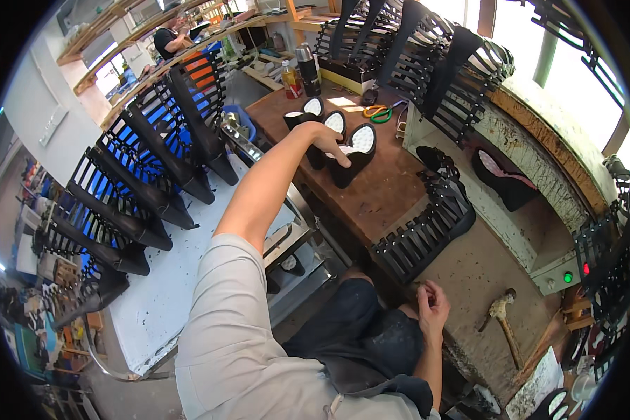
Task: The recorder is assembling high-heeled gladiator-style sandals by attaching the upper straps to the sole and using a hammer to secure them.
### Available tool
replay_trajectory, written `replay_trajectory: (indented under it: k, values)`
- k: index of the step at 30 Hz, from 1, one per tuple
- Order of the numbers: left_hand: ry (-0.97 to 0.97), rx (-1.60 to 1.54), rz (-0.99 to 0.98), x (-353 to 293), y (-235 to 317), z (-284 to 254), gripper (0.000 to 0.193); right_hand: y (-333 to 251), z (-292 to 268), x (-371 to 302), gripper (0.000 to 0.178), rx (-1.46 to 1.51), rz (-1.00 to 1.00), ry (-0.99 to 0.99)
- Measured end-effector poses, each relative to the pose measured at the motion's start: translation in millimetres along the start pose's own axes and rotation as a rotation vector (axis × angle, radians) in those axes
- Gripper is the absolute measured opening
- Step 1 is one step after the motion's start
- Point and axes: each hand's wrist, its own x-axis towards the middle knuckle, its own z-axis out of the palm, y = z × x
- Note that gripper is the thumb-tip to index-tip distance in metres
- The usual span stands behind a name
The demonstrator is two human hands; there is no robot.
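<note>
My left hand (327,142) reaches far forward over the brown worktable (266,110). Its fingers close round a black wedge shoe sole (358,162) with a white padded top; part of the sole is hidden by the hand. Two similar wedge soles (313,108) stand close beside it. My right hand (432,306) hovers by the near table edge with its fingers curled together; whether anything small is pinched in them is hidden. Just beyond it lies a black strappy boot upper (427,241) with a row of studs. A hammer (505,327) with a wooden handle rests to the right.
Several black strappy boots (162,203) stand on a white-topped table (168,280) at left. Behind the soles are green-handled scissors (378,114), a drink bottle (290,80) and a dark flask (307,70). A worn box-like unit (532,203) at right holds another black wedge (500,178).
</note>
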Motion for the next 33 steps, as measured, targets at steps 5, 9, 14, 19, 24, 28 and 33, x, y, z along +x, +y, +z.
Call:
replay_trajectory:
  k: [5,9,14,19,24,28,33]
  values:
    - [0.132,0.128,-0.053,16,-5,-1,0.098,4,1,3,0.022,0.076,-0.025,-0.007]
    - [0.575,-0.073,-0.193,33,-49,-12,0.084,-9,3,10,0.021,0.361,0.115,-0.018]
    - [0.460,-0.075,-0.433,63,-124,-3,0.077,-58,12,16,0.019,0.282,0.095,-0.086]
    - [0.326,-0.022,-0.318,107,-183,18,0.067,-117,28,42,0.018,0.158,-0.095,-0.225]
    - [0.411,-0.194,-0.176,112,-81,-2,0.049,-162,81,112,0.019,-0.149,-0.338,-0.399]
    - [0.203,-0.220,-0.003,56,-137,-3,0.057,-185,163,150,0.050,-0.515,-0.494,-0.550]
    - [0.127,-0.275,-0.023,33,-84,4,0.115,-160,222,185,0.079,-0.865,-0.396,-0.397]
